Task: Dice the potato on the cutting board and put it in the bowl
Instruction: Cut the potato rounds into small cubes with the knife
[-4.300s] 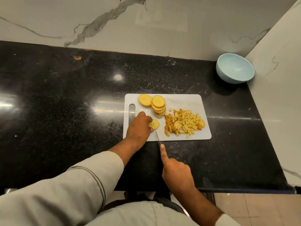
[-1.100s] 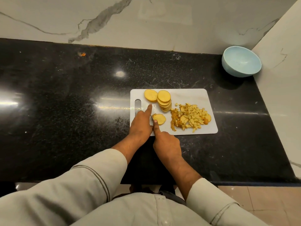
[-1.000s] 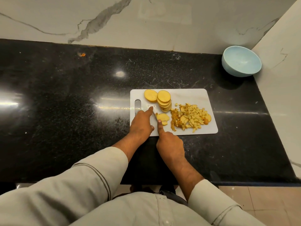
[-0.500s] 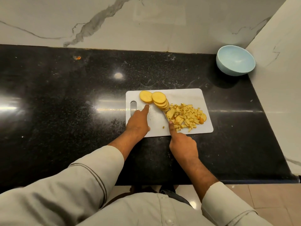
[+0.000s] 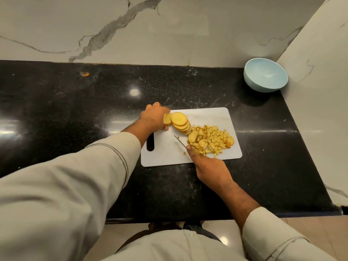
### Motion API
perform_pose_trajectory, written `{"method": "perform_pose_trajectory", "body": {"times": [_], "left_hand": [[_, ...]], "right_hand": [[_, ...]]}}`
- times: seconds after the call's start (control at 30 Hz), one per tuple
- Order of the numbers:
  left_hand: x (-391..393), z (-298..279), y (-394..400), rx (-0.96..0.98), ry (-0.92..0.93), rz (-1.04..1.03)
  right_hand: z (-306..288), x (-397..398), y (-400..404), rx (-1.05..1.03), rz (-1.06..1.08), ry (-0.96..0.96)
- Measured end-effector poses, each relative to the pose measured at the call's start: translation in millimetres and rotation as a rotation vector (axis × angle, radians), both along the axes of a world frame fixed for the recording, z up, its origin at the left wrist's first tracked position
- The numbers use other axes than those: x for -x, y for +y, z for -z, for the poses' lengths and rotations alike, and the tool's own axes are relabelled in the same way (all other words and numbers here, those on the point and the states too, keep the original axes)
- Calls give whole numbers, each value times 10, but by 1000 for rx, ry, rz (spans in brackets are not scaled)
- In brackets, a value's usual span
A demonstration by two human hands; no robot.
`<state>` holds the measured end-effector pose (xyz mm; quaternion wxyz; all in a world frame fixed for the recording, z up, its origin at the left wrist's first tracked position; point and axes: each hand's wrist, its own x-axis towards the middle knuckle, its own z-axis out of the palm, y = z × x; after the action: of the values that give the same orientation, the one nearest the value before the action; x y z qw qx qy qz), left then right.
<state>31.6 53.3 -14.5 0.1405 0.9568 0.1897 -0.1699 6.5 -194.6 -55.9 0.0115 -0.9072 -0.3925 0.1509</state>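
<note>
On white board (image 5: pixel 165 155) | left hand (image 5: pixel 153 119) pinches round slice (image 5: pixel 167 119) | right hand (image 5: pixel 211 170) grips knife (image 5: pixel 179 141)

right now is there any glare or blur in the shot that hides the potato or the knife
Head view: bright ceiling-light glare spots sit on the black countertop, none on the cutting board; the potato slices and diced pile read clearly; the knife blade is thin but visible; wide-angle distortion stretches the near sleeve.
</note>
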Motion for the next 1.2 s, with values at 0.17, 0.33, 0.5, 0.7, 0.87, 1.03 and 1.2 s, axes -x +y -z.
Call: {"method": "perform_pose_trajectory", "body": {"times": [0.17,0.33,0.5,0.7,0.87,1.03,1.2], "left_hand": [[88,56,6,78,-112,-72],[252,126,-24,128,-188,-173],[400,78,-48,231,-240,-309],[483,-43,6,359,-312,-432],[730,22,-286,244,-337,-270],[920,194,-695,2,-224,-163],[962,220,-534,193,-168,-97]], "right_hand": [[-4,71,26,20,-15,3],[3,91,66,-8,44,17],[22,131,85,-39,98,7],[36,162,138,-57,113,17],[-45,216,85,-168,221,26],[-61,419,0,-168,286,33],[-83,476,48,-171,304,89]]}}
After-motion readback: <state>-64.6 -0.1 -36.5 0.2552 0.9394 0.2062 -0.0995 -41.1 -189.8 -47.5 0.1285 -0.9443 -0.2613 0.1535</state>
